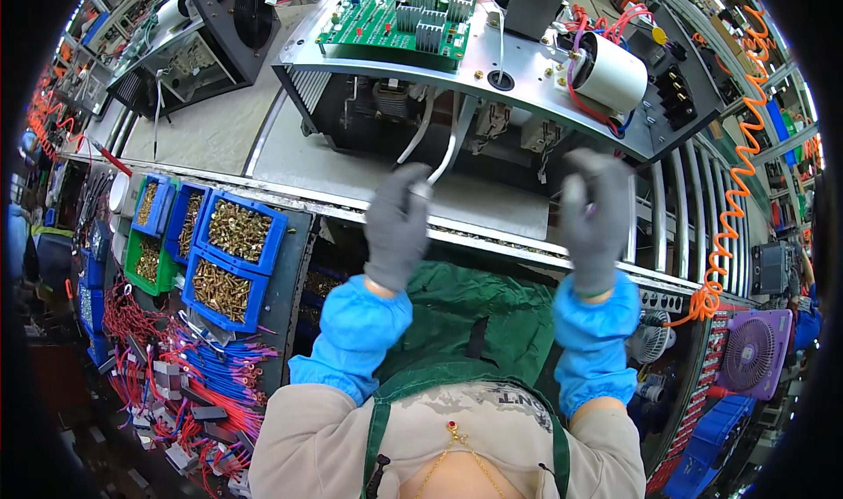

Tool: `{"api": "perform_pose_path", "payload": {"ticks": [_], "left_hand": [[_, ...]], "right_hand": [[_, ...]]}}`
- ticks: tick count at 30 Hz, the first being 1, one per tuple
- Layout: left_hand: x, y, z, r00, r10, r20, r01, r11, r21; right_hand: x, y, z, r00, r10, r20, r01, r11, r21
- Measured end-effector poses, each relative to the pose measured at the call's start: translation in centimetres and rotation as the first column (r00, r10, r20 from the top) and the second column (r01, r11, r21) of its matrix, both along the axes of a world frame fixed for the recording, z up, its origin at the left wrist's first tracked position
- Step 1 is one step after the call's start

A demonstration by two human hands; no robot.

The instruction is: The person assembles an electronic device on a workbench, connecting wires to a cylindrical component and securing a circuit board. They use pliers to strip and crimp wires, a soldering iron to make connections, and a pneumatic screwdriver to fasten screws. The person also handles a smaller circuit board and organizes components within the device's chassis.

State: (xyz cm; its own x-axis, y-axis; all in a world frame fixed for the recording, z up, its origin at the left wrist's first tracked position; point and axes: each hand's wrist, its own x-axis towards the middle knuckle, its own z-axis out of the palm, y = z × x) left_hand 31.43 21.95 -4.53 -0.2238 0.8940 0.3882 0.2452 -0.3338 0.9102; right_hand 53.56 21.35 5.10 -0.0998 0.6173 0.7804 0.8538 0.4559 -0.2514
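Observation:
Both my hands wear grey gloves and blue sleeve covers. A large metal chassis (307, 53) stands before me, its side open. Two white cables hang from inside it. My left hand (395, 227) is closed at the lower end of the longer white cable (450, 152), its fingertips around the tip; the shorter white cable (420, 135) hangs just beside it. My right hand (599, 222) is raised in front of the chassis's right part, fingers curled together. Whatever lies in them is too small or hidden. On top sit a green circuit board (378, 29) and a white cylinder (610, 73).
Blue bins (230, 275) and a green bin (149, 266) of brass fasteners stand at left, above bundled red and blue wires (219, 367). Another chassis (198, 56) is at far left. Metal rollers (672, 205), an orange coiled hose (733, 179) and a purple fan (752, 354) lie to the right.

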Motion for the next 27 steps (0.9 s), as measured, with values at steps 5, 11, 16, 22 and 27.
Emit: {"api": "perform_pose_path", "payload": {"ticks": [5, 11, 16, 22, 27], "left_hand": [[-3.7, 5.4, -1.9, 0.916, 0.132, -0.379, -0.083, 0.986, 0.143], [-6.7, 5.5, 2.3, 0.771, -0.621, 0.140, 0.618, 0.679, -0.397], [-5.8, 5.2, 5.1, 0.485, -0.874, -0.045, 0.813, 0.469, -0.345], [-4.4, 6.4, 2.9, 0.098, -0.374, -0.922, 0.665, 0.714, -0.219], [-6.5, 9.5, -0.5, 0.095, -0.240, -0.966, 0.469, 0.867, -0.169]], "right_hand": [[-9.0, 1.3, -7.6, 0.311, -0.015, -0.950, -0.875, 0.386, -0.293], [-7.8, 0.8, -7.7, 0.245, -0.276, -0.930, -0.815, 0.461, -0.351], [-8.5, 2.6, -10.5, 0.387, -0.428, -0.817, -0.841, 0.201, -0.503], [-6.9, 2.8, -13.5, 0.105, -0.703, -0.703, -0.982, 0.037, -0.183], [-6.2, 0.5, -11.5, 0.264, -0.631, -0.730, -0.954, -0.056, -0.296]]}}
